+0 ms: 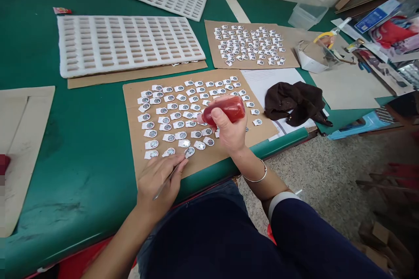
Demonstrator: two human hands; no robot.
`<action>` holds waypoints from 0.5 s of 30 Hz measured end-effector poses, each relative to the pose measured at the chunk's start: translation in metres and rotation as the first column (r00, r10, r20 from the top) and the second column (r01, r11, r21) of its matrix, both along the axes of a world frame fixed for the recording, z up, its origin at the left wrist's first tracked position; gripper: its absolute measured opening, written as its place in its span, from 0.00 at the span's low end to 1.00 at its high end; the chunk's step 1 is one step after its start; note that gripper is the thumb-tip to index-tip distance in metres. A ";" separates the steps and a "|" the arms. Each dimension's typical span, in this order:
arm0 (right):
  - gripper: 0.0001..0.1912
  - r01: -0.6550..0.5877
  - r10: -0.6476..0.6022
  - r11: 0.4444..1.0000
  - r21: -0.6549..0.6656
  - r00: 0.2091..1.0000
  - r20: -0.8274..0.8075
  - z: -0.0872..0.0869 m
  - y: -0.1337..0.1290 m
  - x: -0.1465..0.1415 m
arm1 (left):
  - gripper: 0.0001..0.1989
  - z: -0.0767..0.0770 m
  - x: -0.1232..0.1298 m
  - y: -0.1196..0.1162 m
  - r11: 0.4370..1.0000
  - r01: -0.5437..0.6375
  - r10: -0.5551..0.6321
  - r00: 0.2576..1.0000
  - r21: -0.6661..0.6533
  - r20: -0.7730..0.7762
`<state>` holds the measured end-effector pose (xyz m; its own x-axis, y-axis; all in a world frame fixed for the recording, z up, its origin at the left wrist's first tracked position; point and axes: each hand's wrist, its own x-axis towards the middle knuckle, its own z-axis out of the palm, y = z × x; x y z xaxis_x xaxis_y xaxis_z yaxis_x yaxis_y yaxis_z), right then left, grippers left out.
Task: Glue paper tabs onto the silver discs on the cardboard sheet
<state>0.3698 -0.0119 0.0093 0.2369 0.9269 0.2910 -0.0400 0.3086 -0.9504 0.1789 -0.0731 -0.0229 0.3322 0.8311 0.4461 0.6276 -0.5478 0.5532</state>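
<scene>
right hand (231, 134): glossy red bottle (231, 109) | left hand (161, 178): slender metallic tool (165, 184)

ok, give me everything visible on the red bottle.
The red bottle is small and rounded, glossy and translucent-looking, probably plastic; whether the red is the wall or the contents, I can't tell. A paler pinkish tip narrows at one end. It is tipped well over onto its side, tip toward the picture's left and slightly down. The person's right grip is closed around it, hiding part of the body. It appears held above the cardboard sheet.
</scene>
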 end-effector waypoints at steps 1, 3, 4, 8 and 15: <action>0.18 0.007 -0.007 1.000 0.004 1.000 0.016 -0.002 0.000 0.001 | 0.08 0.000 0.000 0.000 1.000 0.014 -0.014 1.000 -0.021 0.010; 0.19 0.020 -0.020 1.000 0.011 0.999 0.030 -0.004 -0.001 0.003 | 0.08 0.001 0.001 0.000 0.998 0.032 -0.031 0.999 -0.062 0.023; 0.19 0.021 -0.021 1.000 0.012 0.999 0.029 -0.005 -0.001 0.004 | 0.07 0.002 0.002 0.000 0.997 0.029 -0.028 0.999 -0.069 0.026; 0.22 -0.005 0.006 1.000 0.017 1.000 -0.019 -0.005 -0.001 0.004 | 0.08 0.008 0.001 -0.003 1.000 0.016 -0.015 0.999 -0.018 0.029; 0.21 0.004 -0.003 1.000 -0.019 0.999 0.036 -0.006 -0.004 0.000 | 0.15 0.006 -0.003 -0.010 0.992 0.113 -0.115 0.993 0.060 0.028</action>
